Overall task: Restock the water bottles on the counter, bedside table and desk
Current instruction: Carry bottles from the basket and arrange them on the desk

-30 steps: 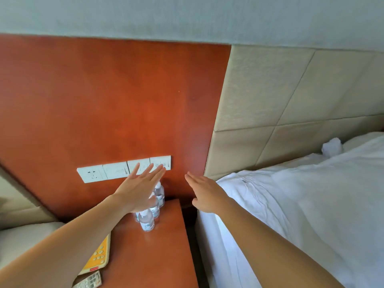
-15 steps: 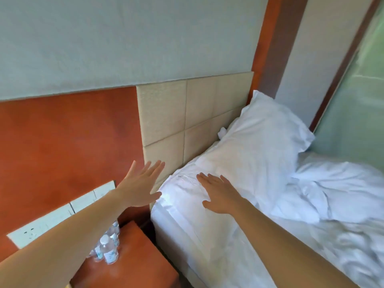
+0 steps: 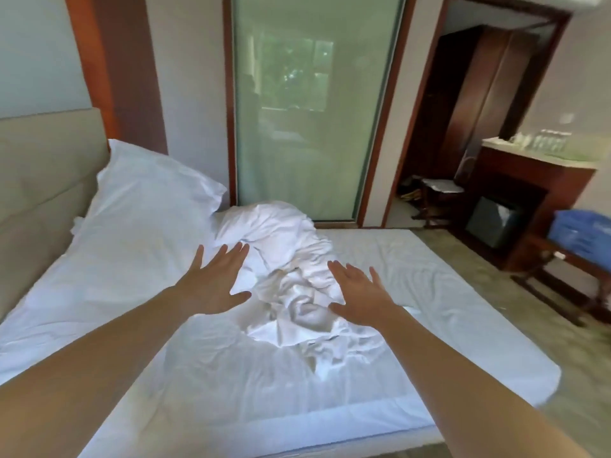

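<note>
We are holding left hand (image 3: 215,287) and right hand (image 3: 360,300) above bed (image 3: 413,279), fingers (image 3: 238,261) spread wide, both gripping nothing. Bottles (image 3: 547,142), blurred, are standing on counter (image 3: 529,175) at far right, well apart from hands.

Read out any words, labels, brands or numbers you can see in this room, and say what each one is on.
No text here can be read.
Blue box: a pale patch, too blurred to read.
Clear containers on the counter: any labels are too small and blurred to read.
</note>
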The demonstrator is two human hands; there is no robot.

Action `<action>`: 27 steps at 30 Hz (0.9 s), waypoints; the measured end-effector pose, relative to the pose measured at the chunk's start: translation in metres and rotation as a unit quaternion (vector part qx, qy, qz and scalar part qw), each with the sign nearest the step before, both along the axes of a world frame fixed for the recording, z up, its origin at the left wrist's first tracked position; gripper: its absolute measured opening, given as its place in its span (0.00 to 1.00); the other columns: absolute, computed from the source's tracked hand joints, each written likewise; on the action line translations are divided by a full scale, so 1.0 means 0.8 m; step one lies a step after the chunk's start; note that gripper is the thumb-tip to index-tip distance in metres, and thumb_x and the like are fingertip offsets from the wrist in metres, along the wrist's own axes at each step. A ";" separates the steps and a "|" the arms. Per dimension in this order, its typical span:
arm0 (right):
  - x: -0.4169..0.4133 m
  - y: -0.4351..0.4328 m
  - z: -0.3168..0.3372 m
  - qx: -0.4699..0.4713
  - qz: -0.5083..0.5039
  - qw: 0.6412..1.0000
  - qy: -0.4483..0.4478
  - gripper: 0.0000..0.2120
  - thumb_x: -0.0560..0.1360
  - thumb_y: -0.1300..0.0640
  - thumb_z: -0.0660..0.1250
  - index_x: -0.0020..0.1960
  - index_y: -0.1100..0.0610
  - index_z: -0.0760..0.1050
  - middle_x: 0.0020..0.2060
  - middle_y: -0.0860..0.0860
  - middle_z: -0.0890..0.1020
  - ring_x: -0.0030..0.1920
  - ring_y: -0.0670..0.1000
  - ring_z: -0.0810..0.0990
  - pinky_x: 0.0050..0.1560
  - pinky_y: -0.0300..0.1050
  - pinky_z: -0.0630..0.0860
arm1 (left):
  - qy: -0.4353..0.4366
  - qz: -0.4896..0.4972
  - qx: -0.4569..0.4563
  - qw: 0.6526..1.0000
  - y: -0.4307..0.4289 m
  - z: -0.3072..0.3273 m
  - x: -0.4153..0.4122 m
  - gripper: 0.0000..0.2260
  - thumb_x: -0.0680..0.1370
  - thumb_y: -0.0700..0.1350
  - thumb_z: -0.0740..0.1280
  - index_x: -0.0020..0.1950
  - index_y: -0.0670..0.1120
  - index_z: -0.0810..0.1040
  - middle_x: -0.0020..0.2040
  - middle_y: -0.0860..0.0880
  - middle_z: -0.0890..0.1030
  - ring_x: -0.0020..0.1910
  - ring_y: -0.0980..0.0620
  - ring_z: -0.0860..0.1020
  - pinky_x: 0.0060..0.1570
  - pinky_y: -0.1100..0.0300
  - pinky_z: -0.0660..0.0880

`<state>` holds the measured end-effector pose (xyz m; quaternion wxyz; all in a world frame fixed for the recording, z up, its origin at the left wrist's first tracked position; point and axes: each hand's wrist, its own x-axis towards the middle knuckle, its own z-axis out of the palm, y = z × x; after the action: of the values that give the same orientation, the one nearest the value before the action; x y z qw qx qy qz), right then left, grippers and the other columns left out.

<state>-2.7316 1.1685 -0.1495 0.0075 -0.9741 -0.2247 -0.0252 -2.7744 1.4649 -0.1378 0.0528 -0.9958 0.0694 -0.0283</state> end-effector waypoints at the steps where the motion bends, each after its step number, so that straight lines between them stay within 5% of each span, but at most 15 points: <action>1: 0.000 -0.039 0.003 0.007 -0.028 1.000 -0.003 0.39 0.79 0.44 0.61 0.79 0.51 0.41 0.79 0.45 0.48 0.78 0.49 0.48 0.75 0.58 0.41 | 0.005 -0.025 -0.009 1.000 -0.036 0.004 0.018 0.39 0.80 0.64 0.54 0.79 0.47 0.34 0.80 0.50 0.38 0.79 0.48 0.42 0.75 0.40 0.40; 14: -0.046 -0.458 0.016 0.017 -0.296 0.955 -0.022 0.40 0.78 0.45 0.63 0.79 0.48 0.41 0.79 0.46 0.48 0.78 0.51 0.47 0.75 0.60 0.41 | 0.004 -0.283 -0.065 0.957 -0.482 0.001 0.163 0.40 0.79 0.64 0.55 0.78 0.51 0.31 0.79 0.53 0.35 0.78 0.51 0.38 0.74 0.42 0.34; 27: -0.099 -0.660 -0.014 0.035 -0.475 0.879 -0.015 0.42 0.77 0.46 0.64 0.79 0.48 0.39 0.79 0.46 0.49 0.79 0.52 0.46 0.75 0.63 0.38 | 0.018 -0.408 -0.073 0.910 -0.738 0.003 0.230 0.39 0.79 0.64 0.56 0.78 0.53 0.32 0.80 0.52 0.37 0.79 0.49 0.40 0.74 0.39 0.37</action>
<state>-2.8111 0.6403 -0.1605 0.0255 -0.9623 0.2663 -0.0482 -2.5908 0.8742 -0.1357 -0.0378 -0.8821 0.4682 -0.0342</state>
